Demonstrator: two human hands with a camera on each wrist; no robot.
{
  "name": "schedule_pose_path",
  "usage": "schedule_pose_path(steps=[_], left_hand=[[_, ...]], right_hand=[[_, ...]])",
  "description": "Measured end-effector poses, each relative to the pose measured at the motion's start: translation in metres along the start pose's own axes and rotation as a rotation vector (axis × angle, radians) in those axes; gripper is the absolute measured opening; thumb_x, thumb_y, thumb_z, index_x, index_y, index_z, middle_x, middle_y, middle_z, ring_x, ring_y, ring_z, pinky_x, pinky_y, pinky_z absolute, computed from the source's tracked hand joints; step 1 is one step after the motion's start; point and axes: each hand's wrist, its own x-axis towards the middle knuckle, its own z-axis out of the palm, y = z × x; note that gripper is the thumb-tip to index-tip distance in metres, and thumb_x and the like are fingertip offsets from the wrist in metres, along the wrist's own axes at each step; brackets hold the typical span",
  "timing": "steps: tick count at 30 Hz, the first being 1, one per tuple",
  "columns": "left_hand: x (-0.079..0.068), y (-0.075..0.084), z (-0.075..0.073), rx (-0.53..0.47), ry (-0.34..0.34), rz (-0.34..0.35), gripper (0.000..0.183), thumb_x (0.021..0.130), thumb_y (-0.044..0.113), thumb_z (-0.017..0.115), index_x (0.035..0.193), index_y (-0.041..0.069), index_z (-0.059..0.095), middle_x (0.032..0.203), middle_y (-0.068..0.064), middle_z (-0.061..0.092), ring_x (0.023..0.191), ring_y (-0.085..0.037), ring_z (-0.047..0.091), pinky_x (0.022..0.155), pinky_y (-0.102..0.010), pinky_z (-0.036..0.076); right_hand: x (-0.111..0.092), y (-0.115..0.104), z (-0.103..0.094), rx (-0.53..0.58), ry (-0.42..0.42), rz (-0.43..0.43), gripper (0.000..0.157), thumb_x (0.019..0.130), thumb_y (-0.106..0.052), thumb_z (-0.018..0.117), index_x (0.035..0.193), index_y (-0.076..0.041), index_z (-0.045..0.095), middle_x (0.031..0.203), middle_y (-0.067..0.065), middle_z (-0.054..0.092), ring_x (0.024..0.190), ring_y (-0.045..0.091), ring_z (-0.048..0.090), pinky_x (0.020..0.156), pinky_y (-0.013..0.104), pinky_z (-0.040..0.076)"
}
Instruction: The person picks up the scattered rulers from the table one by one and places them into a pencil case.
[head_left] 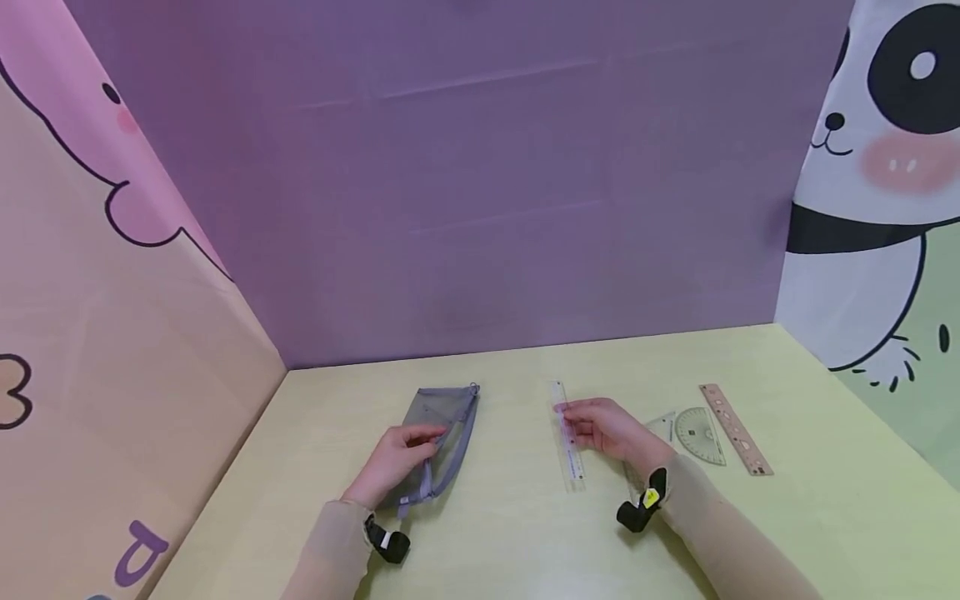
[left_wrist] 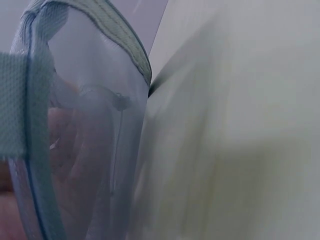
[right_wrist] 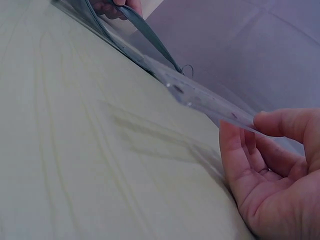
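Note:
A see-through zip pouch (head_left: 456,450) with grey-blue edging is on the left part of the table. My left hand (head_left: 397,457) pinches the upper edge of its opening, and fingers show through the clear side in the left wrist view. Between thumb and fingers my right hand (head_left: 607,429) pinches a clear plastic ruler (head_left: 570,442), held tilted above the table with its shadow below. In the right wrist view the far end of the ruler (right_wrist: 200,95) points toward the pouch (right_wrist: 145,30).
Right of the right hand lie a clear protractor (head_left: 699,435) and a pink ruler (head_left: 737,429) with cut-outs. A clear set square (head_left: 662,427) is partly hidden under the right forearm. A purple cloth wall (head_left: 480,208) stands behind the table (head_left: 510,550).

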Motion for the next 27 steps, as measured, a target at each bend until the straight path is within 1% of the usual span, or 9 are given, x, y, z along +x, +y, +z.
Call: schedule_pose_path(steps=[3,6,10,14,16,19,22,24,27], left_hand=[[-0.006,0.001,-0.001,-0.023,-0.024,-0.012,0.030,0.091,0.002,0.059,0.119,-0.006,0.065,0.111,-0.017,0.067,0.080,-0.015,0.053,0.066,-0.025,0.045],[-0.012,0.005,-0.003,-0.030,-0.031,-0.019,0.031,0.090,0.002,0.059,0.119,-0.007,0.065,0.108,-0.017,0.067,0.078,-0.014,0.053,0.065,-0.026,0.045],[-0.010,0.012,-0.006,-0.016,-0.021,0.013,0.031,0.090,0.002,0.058,0.119,-0.007,0.065,0.106,-0.017,0.067,0.077,-0.014,0.053,0.065,-0.027,0.045],[-0.004,0.014,-0.007,-0.006,-0.038,0.028,0.032,0.091,0.003,0.058,0.121,-0.006,0.064,0.111,-0.019,0.066,0.080,-0.015,0.054,0.067,-0.028,0.046],[0.000,0.008,-0.006,-0.004,-0.036,0.021,0.032,0.091,0.003,0.058,0.121,-0.006,0.064,0.114,-0.018,0.066,0.083,-0.015,0.055,0.069,-0.028,0.046],[0.008,-0.007,-0.005,0.001,-0.018,-0.002,0.032,0.091,0.003,0.059,0.122,-0.004,0.065,0.115,-0.015,0.066,0.084,-0.015,0.055,0.069,-0.027,0.046],[0.014,-0.019,-0.004,0.010,-0.001,-0.016,0.032,0.091,0.005,0.059,0.122,-0.001,0.066,0.113,-0.012,0.067,0.081,-0.015,0.054,0.066,-0.027,0.045],[0.016,-0.020,-0.004,0.006,0.001,-0.017,0.032,0.091,0.006,0.060,0.122,0.000,0.066,0.113,-0.011,0.067,0.081,-0.014,0.053,0.065,-0.026,0.045],[0.012,-0.011,-0.004,-0.008,-0.006,-0.013,0.031,0.091,0.005,0.060,0.121,-0.002,0.066,0.113,-0.012,0.067,0.083,-0.015,0.054,0.068,-0.026,0.046]], right_hand=[[-0.001,0.004,0.001,-0.021,-0.009,0.018,0.029,0.096,-0.003,0.054,0.120,0.011,0.061,0.080,0.002,0.064,0.067,0.010,0.058,0.062,0.023,0.049],[-0.001,0.006,0.001,-0.029,-0.031,0.020,0.031,0.096,-0.003,0.055,0.122,0.012,0.059,0.080,0.002,0.065,0.068,0.011,0.058,0.063,0.024,0.050],[0.001,0.003,0.001,-0.016,-0.039,-0.009,0.032,0.096,-0.004,0.055,0.122,0.014,0.058,0.078,0.001,0.065,0.065,0.009,0.058,0.062,0.023,0.050],[0.002,-0.002,-0.001,-0.003,-0.028,-0.016,0.029,0.095,-0.002,0.054,0.120,0.012,0.060,0.077,0.001,0.065,0.064,0.009,0.058,0.060,0.024,0.050],[0.002,-0.003,-0.001,-0.007,-0.041,-0.013,0.029,0.096,-0.002,0.053,0.120,0.012,0.060,0.078,0.001,0.065,0.065,0.010,0.058,0.061,0.024,0.050],[0.002,-0.002,-0.001,-0.012,-0.047,-0.006,0.029,0.096,-0.002,0.053,0.121,0.012,0.059,0.079,0.002,0.064,0.066,0.010,0.058,0.062,0.025,0.050],[0.003,-0.002,0.001,-0.012,-0.029,-0.014,0.029,0.096,-0.002,0.054,0.121,0.012,0.060,0.079,0.002,0.065,0.066,0.010,0.058,0.062,0.024,0.050],[0.003,-0.001,0.002,-0.022,-0.018,-0.020,0.029,0.095,-0.003,0.055,0.120,0.011,0.060,0.080,0.001,0.065,0.067,0.010,0.059,0.062,0.024,0.050],[0.003,-0.002,0.002,-0.032,-0.016,-0.018,0.030,0.095,-0.004,0.056,0.121,0.011,0.060,0.080,0.001,0.065,0.068,0.010,0.059,0.061,0.024,0.050]])
